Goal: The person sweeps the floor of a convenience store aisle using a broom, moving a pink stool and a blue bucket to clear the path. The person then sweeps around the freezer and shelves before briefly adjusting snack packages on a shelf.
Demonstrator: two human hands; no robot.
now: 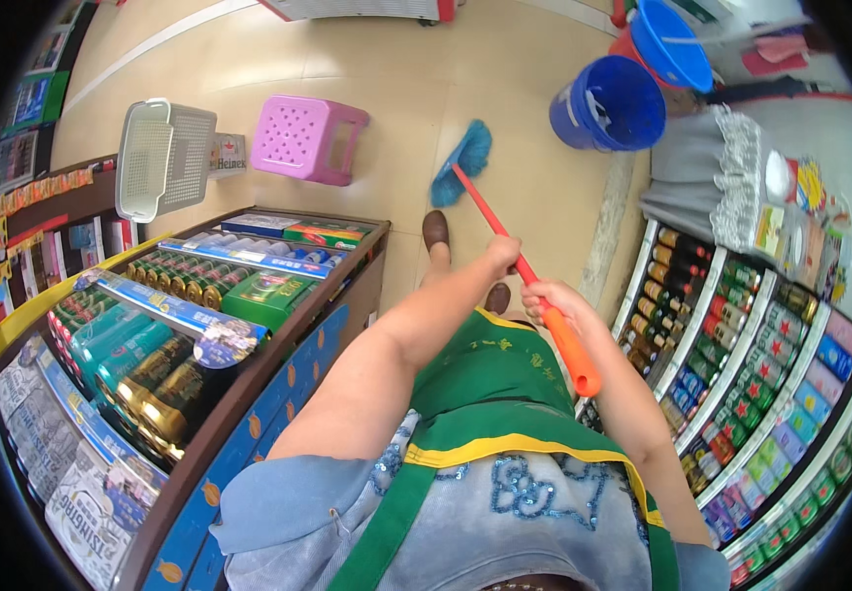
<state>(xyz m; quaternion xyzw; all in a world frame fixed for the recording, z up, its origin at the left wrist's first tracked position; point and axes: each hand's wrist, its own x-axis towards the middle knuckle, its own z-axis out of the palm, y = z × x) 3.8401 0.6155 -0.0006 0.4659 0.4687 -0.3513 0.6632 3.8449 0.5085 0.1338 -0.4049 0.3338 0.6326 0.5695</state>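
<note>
Both of my hands grip a red mop pole (485, 209) in front of my green apron (496, 369). My left hand (503, 253) wraps the pole lower down. Closer to my body, my right hand (565, 304) closes around it just by the orange grip (574, 354), whose end points back towards me. At the far end of the pole, a blue mop head (463, 162) lies on the beige tiled floor (396, 96), just beyond one of my brown shoes (435, 227).
A pink plastic stool (297, 139) and a light grey basket (167, 159) stand ahead on the left. Ahead right are blue buckets (618, 103) and a basin (670, 44). Shelves of drink cans and bottles flank me, left (175, 310) and right (736, 369).
</note>
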